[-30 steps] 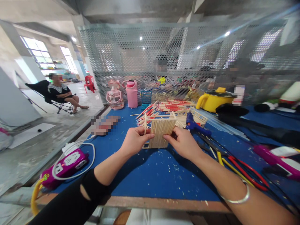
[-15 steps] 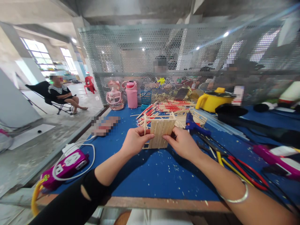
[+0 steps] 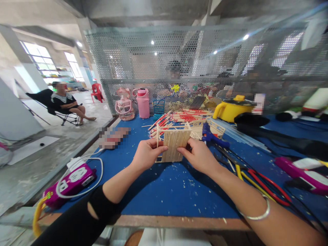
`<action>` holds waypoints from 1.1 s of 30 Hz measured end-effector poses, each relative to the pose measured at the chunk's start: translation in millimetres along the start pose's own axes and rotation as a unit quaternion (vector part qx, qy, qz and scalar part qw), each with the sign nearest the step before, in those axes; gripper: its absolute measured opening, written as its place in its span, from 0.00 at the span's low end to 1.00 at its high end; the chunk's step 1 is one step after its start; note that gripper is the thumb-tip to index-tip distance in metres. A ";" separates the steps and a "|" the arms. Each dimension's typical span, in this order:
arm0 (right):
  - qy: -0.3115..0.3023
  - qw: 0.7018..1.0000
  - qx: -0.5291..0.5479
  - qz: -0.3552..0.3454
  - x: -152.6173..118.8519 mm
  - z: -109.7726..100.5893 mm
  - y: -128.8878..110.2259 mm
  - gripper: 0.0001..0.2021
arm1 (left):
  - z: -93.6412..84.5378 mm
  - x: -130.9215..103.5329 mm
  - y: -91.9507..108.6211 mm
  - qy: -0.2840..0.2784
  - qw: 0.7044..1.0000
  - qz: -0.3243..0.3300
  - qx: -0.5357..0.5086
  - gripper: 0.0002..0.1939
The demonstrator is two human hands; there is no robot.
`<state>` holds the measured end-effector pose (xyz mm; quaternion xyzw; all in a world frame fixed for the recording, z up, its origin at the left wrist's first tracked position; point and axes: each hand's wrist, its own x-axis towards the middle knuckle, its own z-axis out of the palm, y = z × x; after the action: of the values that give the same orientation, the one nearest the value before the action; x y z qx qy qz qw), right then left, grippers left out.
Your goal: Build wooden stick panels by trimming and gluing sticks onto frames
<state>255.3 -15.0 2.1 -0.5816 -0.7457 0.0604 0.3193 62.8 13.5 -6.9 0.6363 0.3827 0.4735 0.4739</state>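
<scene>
Between my hands a small wooden stick model (image 3: pixel 174 145), with a slatted wall and an open frame at its left, stands upright over the blue tabletop. My left hand (image 3: pixel 148 154) pinches its left side, thumb on the front and fingers behind. From the right, my right hand (image 3: pixel 198 153) grips the opposite edge the same way. The fingertips behind the wall are partly hidden. Just behind the model lies a second stick-built frame (image 3: pixel 219 129), with a blue glue gun (image 3: pixel 212 136) close to my right hand.
Red-tipped sticks (image 3: pixel 189 115) are heaped at the back. Pink bottles (image 3: pixel 143 103) and a yellow pot (image 3: pixel 232 111) stand before a perforated metal screen (image 3: pixel 143 68). Red-handled pliers (image 3: pixel 269 188) lie at right, a purple power strip (image 3: pixel 69 184) at left. A person sits farther left.
Both hands keep their grip on the stick model, which stays nearly still. The whole view has shifted very slightly.
</scene>
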 end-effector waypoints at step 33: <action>0.012 0.992 0.129 0.007 2.4 -3.3 10.1 0.08 | -1.8 -1.4 6.0 0.018 1.000 -0.006 -0.006 0.09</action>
<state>265.2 -10.6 1.1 -0.5412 -0.7238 0.1512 0.4004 60.9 11.1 -1.2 0.6225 0.3922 0.4840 0.4738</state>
